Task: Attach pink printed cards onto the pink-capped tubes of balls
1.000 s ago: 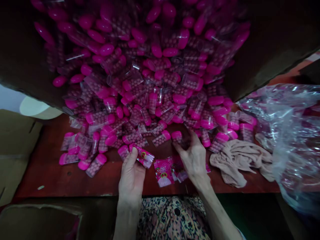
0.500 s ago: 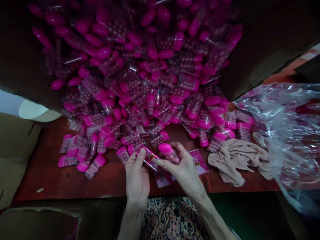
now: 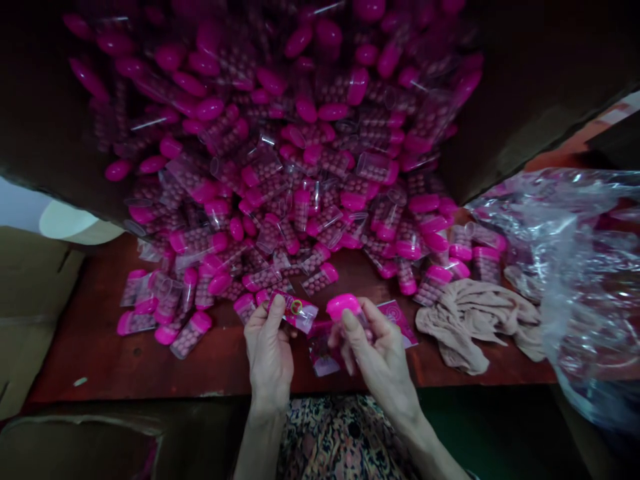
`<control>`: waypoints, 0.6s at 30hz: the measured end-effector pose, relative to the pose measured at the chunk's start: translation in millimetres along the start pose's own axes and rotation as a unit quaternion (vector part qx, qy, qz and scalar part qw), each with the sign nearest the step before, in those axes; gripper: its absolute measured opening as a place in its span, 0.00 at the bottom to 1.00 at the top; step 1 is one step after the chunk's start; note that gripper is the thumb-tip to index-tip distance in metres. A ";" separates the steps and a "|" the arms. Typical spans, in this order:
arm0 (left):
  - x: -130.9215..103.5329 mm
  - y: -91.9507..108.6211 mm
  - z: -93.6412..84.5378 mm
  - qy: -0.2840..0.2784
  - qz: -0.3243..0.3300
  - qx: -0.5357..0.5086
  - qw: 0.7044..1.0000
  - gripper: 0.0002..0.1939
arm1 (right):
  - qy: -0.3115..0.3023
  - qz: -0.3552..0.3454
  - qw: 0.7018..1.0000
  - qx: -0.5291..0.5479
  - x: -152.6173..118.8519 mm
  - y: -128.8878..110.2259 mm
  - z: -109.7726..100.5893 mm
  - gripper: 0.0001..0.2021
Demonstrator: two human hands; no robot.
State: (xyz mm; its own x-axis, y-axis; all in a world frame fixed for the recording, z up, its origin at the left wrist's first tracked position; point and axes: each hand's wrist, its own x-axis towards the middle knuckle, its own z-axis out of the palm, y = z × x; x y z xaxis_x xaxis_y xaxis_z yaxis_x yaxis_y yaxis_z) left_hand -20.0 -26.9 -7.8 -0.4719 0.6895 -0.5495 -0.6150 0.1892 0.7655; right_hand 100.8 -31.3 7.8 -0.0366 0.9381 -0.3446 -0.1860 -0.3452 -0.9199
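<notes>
Head view: a broad heap of clear plastic bottles with bright pink caps, filled with small round pellets, spreads between dark walls and onto a red wooden table. At right, crinkled transparent plastic sheeting lies beside a rumpled beige cloth. Near the table's front edge, a person's left hand pinches a printed pink film sleeve between thumb and fingers, while the right hand closes around a pink-capped clear bottle. The sleeve sits just left of that bottle, apart from it. Smaller flat pink printed pieces lie on the table below and beside the right hand.
</notes>
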 end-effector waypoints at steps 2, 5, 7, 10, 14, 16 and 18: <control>0.4 1.4 1.1 0.001 0.008 -0.007 1.000 0.14 | -0.028 0.008 0.999 -0.014 -7.3 2.2 0.5 0.14; -1.8 1.9 4.4 -0.010 0.008 -0.017 1.000 0.14 | -0.054 0.013 0.998 -0.043 -14.2 9.3 3.8 0.14; -4.5 1.3 6.4 -0.018 0.004 -0.026 0.999 0.14 | -0.053 0.007 0.996 -0.069 -16.1 13.9 6.2 0.14; -7.9 0.1 7.7 -0.018 -0.007 -0.037 0.999 0.13 | -0.047 -0.006 0.994 -0.101 -17.2 17.3 7.9 0.13; -8.2 -0.1 6.5 -0.015 -0.025 -0.048 0.998 0.12 | -0.059 0.014 0.994 -0.092 -18.5 18.7 7.6 0.14; -7.2 0.2 6.0 -0.015 -0.021 -0.056 0.998 0.11 | -0.043 0.016 0.995 -0.084 -18.7 20.0 7.6 0.13; -6.2 0.1 5.7 -0.021 -0.011 -0.063 0.998 0.11 | -0.027 0.011 0.996 -0.084 -18.3 21.5 7.8 0.13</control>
State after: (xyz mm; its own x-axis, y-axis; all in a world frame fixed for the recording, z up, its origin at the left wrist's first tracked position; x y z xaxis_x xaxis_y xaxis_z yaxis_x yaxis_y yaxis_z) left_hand -13.6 -27.2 -2.4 -0.4310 0.7158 -0.5495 -0.7006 0.1183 0.7036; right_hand 89.9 -55.7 -4.3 -0.0915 0.9289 -0.3589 -0.0169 -0.3618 -0.9321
